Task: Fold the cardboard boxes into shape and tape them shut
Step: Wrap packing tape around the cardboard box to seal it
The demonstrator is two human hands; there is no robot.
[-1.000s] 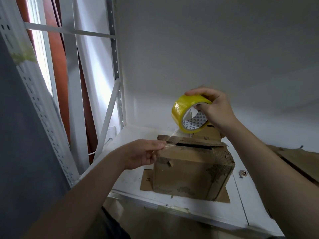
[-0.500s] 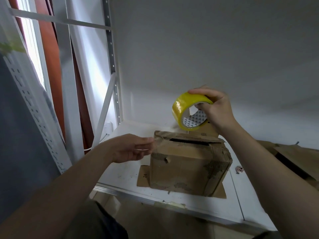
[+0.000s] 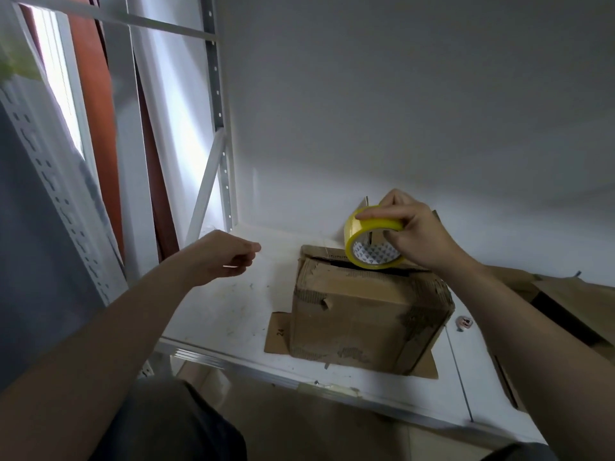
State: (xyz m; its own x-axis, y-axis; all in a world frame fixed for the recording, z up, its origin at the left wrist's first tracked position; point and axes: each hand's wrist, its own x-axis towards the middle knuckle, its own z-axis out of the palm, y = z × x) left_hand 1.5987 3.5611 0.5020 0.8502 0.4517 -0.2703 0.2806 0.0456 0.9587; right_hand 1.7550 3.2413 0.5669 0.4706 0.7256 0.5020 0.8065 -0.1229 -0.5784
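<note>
A worn brown cardboard box [image 3: 359,314] stands on a white shelf [image 3: 226,311], with a dark gap showing between its top flaps. My right hand [image 3: 416,234] grips a yellow tape roll [image 3: 371,242] from above and holds it upright against the box's top rear edge. My left hand [image 3: 226,254] hovers left of the box, clear of it, with thumb and fingers pinched together. A faint glint under those fingers looks like the end of a clear tape strip; the strip itself hardly shows.
A flat cardboard piece [image 3: 279,334] lies under the box. More flattened cardboard [image 3: 565,304] is stacked at the right. A small pinkish object [image 3: 464,322] lies on the shelf beside the box. Perforated metal posts [image 3: 218,111] rise at the left; a white wall stands behind.
My left hand has drawn leftward away from the box's top edge. My right hand has lowered the roll onto the box top.
</note>
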